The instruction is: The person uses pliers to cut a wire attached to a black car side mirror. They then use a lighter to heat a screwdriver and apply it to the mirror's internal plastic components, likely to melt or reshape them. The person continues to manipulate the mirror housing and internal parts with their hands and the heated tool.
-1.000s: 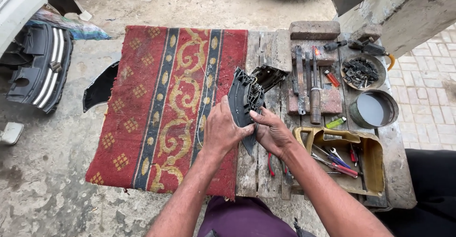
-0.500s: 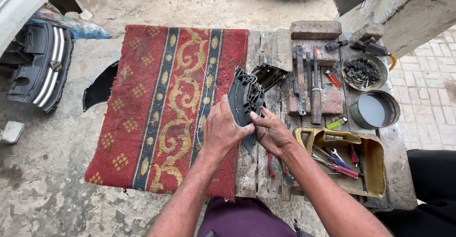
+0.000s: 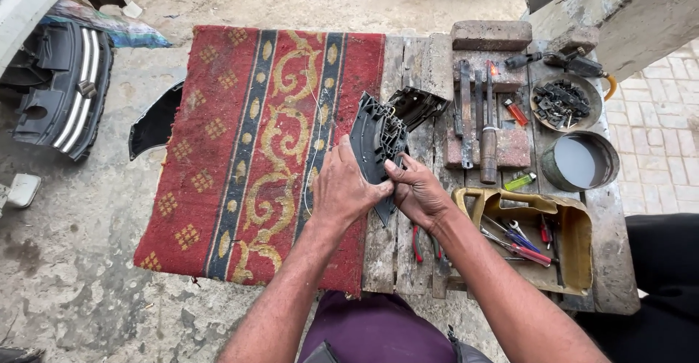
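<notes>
A red patterned rug (image 3: 247, 152) covers the left part of a weathered wooden surface (image 3: 408, 261), its left and near edges hanging over onto concrete ground (image 3: 65, 283), and most of the rug lies bare, giving the widest open room to the left of the hands. On the ground farther left rests a black car grille (image 3: 62, 93), with a black plastic shard (image 3: 154, 121) just beside the rug's left edge. To the right, the surface is crowded: a yellow cut-open container (image 3: 542, 221) holds screwdrivers and pliers near the right edge, a round tin of grey liquid (image 3: 580, 160) stands behind it, a bowl of small black clips (image 3: 562, 102) sits farther back, and hammers and chisels (image 3: 477, 115) lie on bricks. At the rug's right edge, the black ribbed plastic trim piece (image 3: 377, 141) is held on edge above the planks, its long curved axis running from near the person toward the far side, ribs facing right. The left hand (image 3: 342, 188) wraps the piece's left side, its grip closed firmly on it; the right hand (image 3: 419, 192) pinches its lower end, fingers curled tight.
</notes>
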